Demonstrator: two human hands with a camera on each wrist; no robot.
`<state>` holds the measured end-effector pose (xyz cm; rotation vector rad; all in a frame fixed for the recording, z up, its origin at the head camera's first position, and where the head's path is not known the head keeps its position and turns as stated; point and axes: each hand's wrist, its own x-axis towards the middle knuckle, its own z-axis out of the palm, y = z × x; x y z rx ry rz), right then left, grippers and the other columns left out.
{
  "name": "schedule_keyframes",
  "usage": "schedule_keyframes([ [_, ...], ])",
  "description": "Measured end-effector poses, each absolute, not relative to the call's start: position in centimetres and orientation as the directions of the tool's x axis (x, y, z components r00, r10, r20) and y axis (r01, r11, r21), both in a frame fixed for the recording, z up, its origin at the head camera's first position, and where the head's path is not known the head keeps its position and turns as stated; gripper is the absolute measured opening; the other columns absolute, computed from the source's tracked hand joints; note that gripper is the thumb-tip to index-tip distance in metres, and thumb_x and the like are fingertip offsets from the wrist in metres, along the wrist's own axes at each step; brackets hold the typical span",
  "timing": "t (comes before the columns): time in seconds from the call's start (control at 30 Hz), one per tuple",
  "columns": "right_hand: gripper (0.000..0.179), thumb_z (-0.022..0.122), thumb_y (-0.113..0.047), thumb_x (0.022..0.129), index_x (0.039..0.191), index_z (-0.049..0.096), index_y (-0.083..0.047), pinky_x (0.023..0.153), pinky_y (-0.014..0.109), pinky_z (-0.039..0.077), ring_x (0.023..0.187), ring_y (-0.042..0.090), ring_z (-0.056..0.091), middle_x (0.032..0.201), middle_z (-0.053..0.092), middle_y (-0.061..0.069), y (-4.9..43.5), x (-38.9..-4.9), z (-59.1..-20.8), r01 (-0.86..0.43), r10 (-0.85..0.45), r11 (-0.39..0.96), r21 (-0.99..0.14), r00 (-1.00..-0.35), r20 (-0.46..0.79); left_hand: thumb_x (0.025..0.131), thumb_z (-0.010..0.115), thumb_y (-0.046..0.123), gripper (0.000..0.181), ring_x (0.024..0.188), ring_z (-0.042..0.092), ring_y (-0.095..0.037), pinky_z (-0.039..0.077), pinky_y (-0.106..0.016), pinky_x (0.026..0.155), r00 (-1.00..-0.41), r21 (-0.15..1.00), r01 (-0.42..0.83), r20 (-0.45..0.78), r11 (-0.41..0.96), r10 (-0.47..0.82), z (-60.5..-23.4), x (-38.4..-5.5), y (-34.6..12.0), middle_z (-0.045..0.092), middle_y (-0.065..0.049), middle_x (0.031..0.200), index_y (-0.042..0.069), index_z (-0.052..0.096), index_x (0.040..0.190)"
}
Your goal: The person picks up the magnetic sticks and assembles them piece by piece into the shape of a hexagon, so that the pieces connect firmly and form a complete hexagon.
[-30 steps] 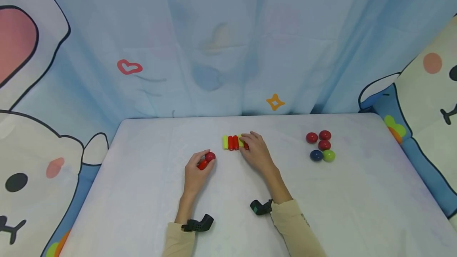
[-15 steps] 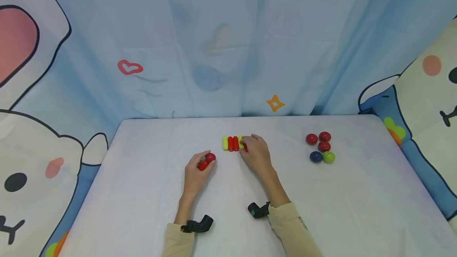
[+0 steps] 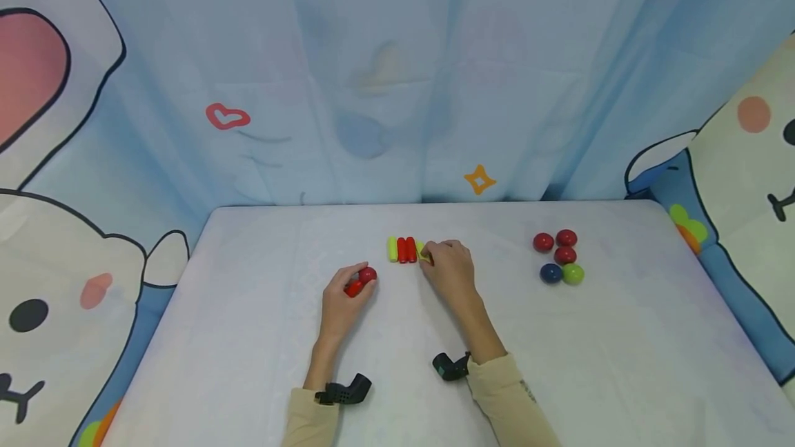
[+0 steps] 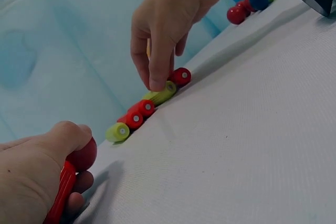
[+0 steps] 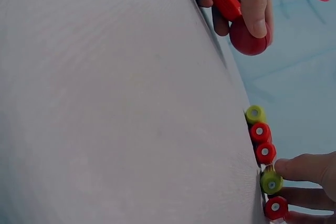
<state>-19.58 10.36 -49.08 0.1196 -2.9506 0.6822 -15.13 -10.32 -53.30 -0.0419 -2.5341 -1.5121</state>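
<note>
My left hand (image 3: 338,303) grips a fluted red stick (image 4: 63,190), with a shiny red ball (image 3: 368,274) at the stick's far end, under thumb and fingers. Toward the back of the table lies a row of short sticks with round pale spots on their ends. From the left come a yellow-green stick (image 3: 392,250) and two red sticks (image 3: 406,250) side by side. My right hand (image 3: 452,273) pinches another yellow-green stick (image 4: 164,94) from above, at a slant to the pair. One more red stick (image 5: 275,208) lies beyond it, mostly hidden by that hand in the head view.
At the back right of the white table (image 3: 621,336) several balls sit clustered: red balls (image 3: 565,254), a dark blue ball (image 3: 551,273) and a green ball (image 3: 573,274). A light blue printed curtain (image 3: 348,74) hangs behind the table. A black camera is strapped to each wrist.
My right hand has shifted slightly right and toward me, and the yellow-green stick under it now lies at a slant, apart from the red pair. The left hand stays nearly still.
</note>
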Motion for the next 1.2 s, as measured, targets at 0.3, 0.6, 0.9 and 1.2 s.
schedule_keyframes([
  [0.3, 0.015, 0.075, -0.018, 0.085, 0.093, 0.069, -0.007, 0.101, 0.047, 0.043, 0.110, 0.032, 0.057, 0.090, 0.072, 0.012, 9.9, -19.5, -49.0, -0.022, 0.017, 0.907, -0.422, -0.996, 0.087, 0.088, 0.072, 0.027, 0.038, 0.107, 0.059, -0.019, 0.057, -0.040, 0.088, -0.983, 0.868, 0.122, 0.174, 0.481, -0.065, -53.3, -15.1, -10.3, 0.064, -0.002, 0.121, 0.019, 0.065, 0.124],
  [0.6, 0.013, 0.073, -0.012, 0.085, 0.094, 0.067, -0.006, 0.094, 0.045, 0.049, 0.103, 0.031, 0.058, 0.094, 0.072, 0.012, 10.0, -19.4, -48.8, -0.001, 0.048, 0.883, -0.469, -0.995, 0.092, 0.088, 0.071, 0.026, 0.037, 0.104, 0.059, -0.019, 0.057, -0.039, 0.087, -0.981, 0.868, 0.136, 0.186, 0.478, -0.060, -53.4, -15.2, -10.3, 0.065, -0.003, 0.119, 0.017, 0.065, 0.124],
  [0.9, 0.015, 0.068, -0.007, 0.088, 0.101, 0.063, -0.005, 0.085, 0.038, 0.055, 0.087, 0.026, 0.060, 0.098, 0.064, 0.013, 10.4, -19.7, -49.0, 0.001, 0.067, 0.848, -0.530, -0.992, 0.106, 0.088, 0.072, 0.025, 0.037, 0.105, 0.060, -0.020, 0.057, -0.040, 0.087, -0.980, 0.870, 0.137, 0.188, 0.474, -0.061, -53.4, -15.1, -10.4, 0.065, -0.003, 0.119, 0.018, 0.065, 0.123],
  [1.2, 0.019, 0.061, -0.009, 0.092, 0.110, 0.060, -0.003, 0.091, 0.041, 0.056, 0.099, 0.028, 0.062, 0.111, 0.060, 0.013, 11.5, -20.1, -49.1, -0.120, 0.055, 0.587, -0.800, -0.981, 0.188, 0.088, 0.072, 0.027, 0.038, 0.103, 0.059, -0.019, 0.057, -0.036, 0.086, -0.982, 0.875, 0.130, 0.178, 0.466, -0.059, -53.4, -15.1, -10.3, 0.065, -0.002, 0.119, 0.018, 0.065, 0.124],
])
